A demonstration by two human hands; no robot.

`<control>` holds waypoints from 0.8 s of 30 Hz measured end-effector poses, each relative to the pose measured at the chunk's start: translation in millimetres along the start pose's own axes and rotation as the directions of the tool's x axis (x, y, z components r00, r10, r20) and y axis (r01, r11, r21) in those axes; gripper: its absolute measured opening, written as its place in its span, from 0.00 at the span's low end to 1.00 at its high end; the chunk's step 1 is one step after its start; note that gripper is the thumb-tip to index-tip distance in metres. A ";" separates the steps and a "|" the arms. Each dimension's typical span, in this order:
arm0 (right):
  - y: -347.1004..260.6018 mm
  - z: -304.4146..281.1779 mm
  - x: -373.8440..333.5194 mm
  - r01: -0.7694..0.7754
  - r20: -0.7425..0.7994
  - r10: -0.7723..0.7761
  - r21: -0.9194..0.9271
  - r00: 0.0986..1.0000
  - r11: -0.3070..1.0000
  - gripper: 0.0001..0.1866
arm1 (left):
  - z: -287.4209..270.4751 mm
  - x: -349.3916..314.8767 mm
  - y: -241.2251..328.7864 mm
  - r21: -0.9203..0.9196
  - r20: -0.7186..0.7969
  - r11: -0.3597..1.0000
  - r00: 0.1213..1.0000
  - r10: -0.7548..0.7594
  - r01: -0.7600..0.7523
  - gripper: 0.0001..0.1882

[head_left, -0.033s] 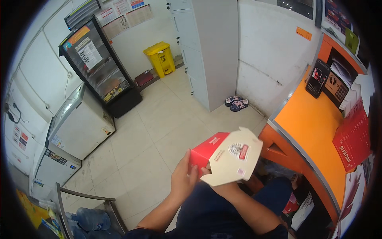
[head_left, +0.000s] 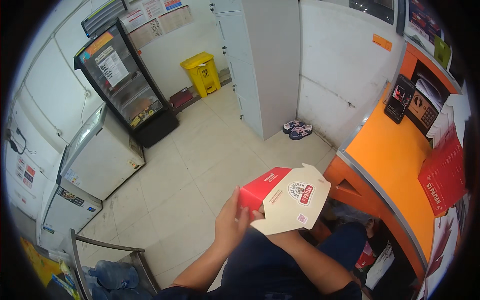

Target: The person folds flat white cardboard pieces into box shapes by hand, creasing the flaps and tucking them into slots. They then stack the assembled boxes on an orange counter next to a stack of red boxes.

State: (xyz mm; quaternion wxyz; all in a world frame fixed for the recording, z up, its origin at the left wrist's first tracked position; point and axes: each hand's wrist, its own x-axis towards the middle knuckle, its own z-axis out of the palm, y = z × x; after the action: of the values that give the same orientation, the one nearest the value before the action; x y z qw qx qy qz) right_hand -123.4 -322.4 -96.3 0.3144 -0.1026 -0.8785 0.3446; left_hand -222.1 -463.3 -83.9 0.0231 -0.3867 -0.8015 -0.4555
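Note:
In front of my lap I hold a partly folded paper food box (head_left: pixel 295 200), red on one side with a cream flap that bears a printed round emblem. My left hand (head_left: pixel 231 223) is closed on the box's red left side, thumb and fingers gripping its edge. The cream panel covers most of my right hand (head_left: pixel 286 240), which supports the box from below and behind; one fingertip shows by the red fold. The box is tilted, its cream face turned up.
To my right curves an orange counter (head_left: pixel 385 155) with a leaning phone (head_left: pixel 399 99), a small safe (head_left: pixel 422 111) and red folded cartons (head_left: pixel 442 175). Shoes (head_left: pixel 298 130) lie by a grey locker (head_left: pixel 277 70). Chest freezers (head_left: pixel 102 155) and a blue water jug (head_left: pixel 115 275) are leftward.
The cream flap has tipped slightly downward and to the right, and its print is sharper. Both hands keep their hold on the box.

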 end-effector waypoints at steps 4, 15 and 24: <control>1.2 3.1 -3.3 -0.223 0.124 0.202 0.193 0.972 0.955 0.16 | -0.3 2.4 1.8 -0.046 -0.033 0.999 0.999 0.014 -0.016 0.33; 30.1 8.8 5.1 -0.243 0.057 0.237 0.327 0.970 0.913 0.16 | -1.3 0.4 1.0 -0.158 0.056 0.987 0.998 0.012 -0.003 0.48; 32.8 15.3 -6.6 -0.125 -0.086 0.144 0.198 0.986 0.972 0.16 | 13.4 6.2 -18.6 -0.368 0.091 0.908 0.980 -0.177 0.198 0.48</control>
State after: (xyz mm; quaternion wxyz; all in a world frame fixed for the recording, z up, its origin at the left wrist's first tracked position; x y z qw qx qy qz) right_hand -128.9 -309.0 -130.1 0.3422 -0.1483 -0.8155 0.4426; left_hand -234.2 -454.9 -102.6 -0.1174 -0.3177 -0.7332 -0.5897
